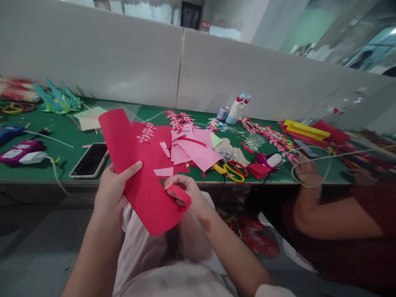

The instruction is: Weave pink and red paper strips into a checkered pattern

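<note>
Red paper sheet (139,173), long and bent, is held above the lap in front of the green counter (62,132), running from 11 o'clock down to 5 o'clock. The left hand (113,192) has its grip pinching the sheet's left edge, thumb lying across the red face, fingers behind. The right hand (185,194) has its grip closed on the sheet's lower right edge, where a curled red strip (182,196) wraps over the fingers.

On the counter, at 9 o'clock of the sheet, a phone (90,161) lies face up with a dark screen. At 3 o'clock of the sheet sits a pile of pink paper pieces (194,150), and just beyond it scissors with yellow and red handles (232,170). Further at 1 o'clock stands a white bottle (236,108) near the grey partition wall (123,62).

At 3 o'clock, a second person's hand (306,173) rests on the counter edge, ringed by a white cord (321,159)
</note>
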Demonstrator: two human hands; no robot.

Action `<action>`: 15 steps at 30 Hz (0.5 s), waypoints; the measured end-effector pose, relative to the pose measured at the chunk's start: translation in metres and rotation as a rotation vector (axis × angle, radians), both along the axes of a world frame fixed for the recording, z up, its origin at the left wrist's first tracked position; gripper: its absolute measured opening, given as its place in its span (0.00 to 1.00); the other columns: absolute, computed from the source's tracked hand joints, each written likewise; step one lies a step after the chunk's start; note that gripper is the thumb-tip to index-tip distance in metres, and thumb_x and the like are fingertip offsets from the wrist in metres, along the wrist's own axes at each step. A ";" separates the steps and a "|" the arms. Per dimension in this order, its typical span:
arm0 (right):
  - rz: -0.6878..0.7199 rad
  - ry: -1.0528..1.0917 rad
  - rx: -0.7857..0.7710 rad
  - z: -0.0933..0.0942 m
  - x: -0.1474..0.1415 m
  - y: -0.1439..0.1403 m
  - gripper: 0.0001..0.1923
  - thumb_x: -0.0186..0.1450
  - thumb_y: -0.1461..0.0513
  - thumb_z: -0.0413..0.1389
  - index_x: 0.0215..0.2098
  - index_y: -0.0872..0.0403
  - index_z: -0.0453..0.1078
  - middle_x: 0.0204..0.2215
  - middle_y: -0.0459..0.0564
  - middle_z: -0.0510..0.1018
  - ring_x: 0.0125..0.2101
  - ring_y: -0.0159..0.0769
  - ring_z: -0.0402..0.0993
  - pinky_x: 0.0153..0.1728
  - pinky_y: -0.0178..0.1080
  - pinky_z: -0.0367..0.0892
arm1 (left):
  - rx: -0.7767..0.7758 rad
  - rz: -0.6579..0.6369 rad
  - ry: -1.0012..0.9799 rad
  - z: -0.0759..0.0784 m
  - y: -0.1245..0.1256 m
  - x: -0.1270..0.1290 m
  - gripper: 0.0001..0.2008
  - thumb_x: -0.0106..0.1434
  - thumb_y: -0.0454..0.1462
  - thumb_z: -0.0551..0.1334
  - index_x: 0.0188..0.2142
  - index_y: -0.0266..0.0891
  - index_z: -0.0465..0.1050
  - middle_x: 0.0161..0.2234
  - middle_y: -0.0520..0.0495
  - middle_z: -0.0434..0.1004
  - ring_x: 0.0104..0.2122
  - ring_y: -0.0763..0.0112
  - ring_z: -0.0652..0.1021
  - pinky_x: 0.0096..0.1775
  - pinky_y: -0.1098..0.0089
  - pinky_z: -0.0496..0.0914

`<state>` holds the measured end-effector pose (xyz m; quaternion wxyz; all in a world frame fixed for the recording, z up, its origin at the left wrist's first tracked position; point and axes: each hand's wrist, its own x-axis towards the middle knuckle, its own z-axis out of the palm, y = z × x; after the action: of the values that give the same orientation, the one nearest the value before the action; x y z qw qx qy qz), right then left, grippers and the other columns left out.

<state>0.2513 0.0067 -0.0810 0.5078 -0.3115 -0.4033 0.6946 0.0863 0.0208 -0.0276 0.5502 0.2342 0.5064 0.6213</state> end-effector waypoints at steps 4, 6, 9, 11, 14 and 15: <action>0.024 -0.012 -0.006 -0.001 0.001 0.001 0.14 0.43 0.56 0.71 0.23 0.54 0.75 0.23 0.43 0.75 0.24 0.27 0.67 0.28 0.31 0.64 | -0.012 0.010 -0.003 0.000 0.001 -0.002 0.15 0.43 0.28 0.74 0.32 0.38 0.75 0.26 0.52 0.80 0.23 0.70 0.79 0.29 0.72 0.77; 0.050 -0.027 -0.042 -0.003 0.002 0.002 0.16 0.43 0.56 0.71 0.26 0.54 0.75 0.23 0.43 0.75 0.23 0.26 0.67 0.27 0.30 0.64 | -0.006 0.019 -0.005 -0.001 0.002 -0.003 0.16 0.42 0.28 0.74 0.31 0.37 0.75 0.26 0.52 0.80 0.23 0.70 0.79 0.28 0.72 0.77; 0.067 -0.041 -0.070 -0.008 0.003 0.003 0.16 0.42 0.57 0.71 0.26 0.55 0.75 0.22 0.43 0.75 0.22 0.26 0.67 0.26 0.30 0.64 | -0.011 0.023 0.004 -0.003 0.004 -0.004 0.16 0.42 0.28 0.74 0.31 0.37 0.75 0.25 0.52 0.80 0.23 0.71 0.78 0.27 0.73 0.77; 0.055 -0.025 -0.060 -0.010 0.002 0.004 0.15 0.43 0.57 0.71 0.25 0.55 0.75 0.23 0.43 0.76 0.23 0.26 0.68 0.27 0.30 0.64 | -0.013 0.014 0.009 -0.003 0.004 -0.005 0.17 0.42 0.29 0.74 0.32 0.37 0.75 0.26 0.52 0.80 0.23 0.71 0.78 0.27 0.73 0.77; 0.059 -0.001 -0.051 -0.010 0.001 0.004 0.14 0.45 0.56 0.70 0.25 0.54 0.75 0.22 0.44 0.76 0.23 0.27 0.68 0.27 0.31 0.64 | -0.006 0.005 0.010 -0.004 0.004 -0.005 0.17 0.43 0.29 0.74 0.33 0.37 0.75 0.26 0.53 0.81 0.23 0.72 0.78 0.28 0.73 0.77; 0.051 0.001 -0.050 -0.010 0.000 0.004 0.15 0.44 0.56 0.71 0.25 0.54 0.75 0.22 0.43 0.75 0.23 0.27 0.68 0.27 0.31 0.64 | -0.004 0.009 0.009 -0.004 0.004 -0.006 0.17 0.43 0.29 0.74 0.33 0.37 0.75 0.26 0.53 0.81 0.23 0.72 0.78 0.28 0.73 0.77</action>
<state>0.2513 0.0110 -0.0907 0.4823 -0.3134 -0.3934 0.7172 0.0807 0.0247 -0.0311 0.5456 0.2337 0.5111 0.6217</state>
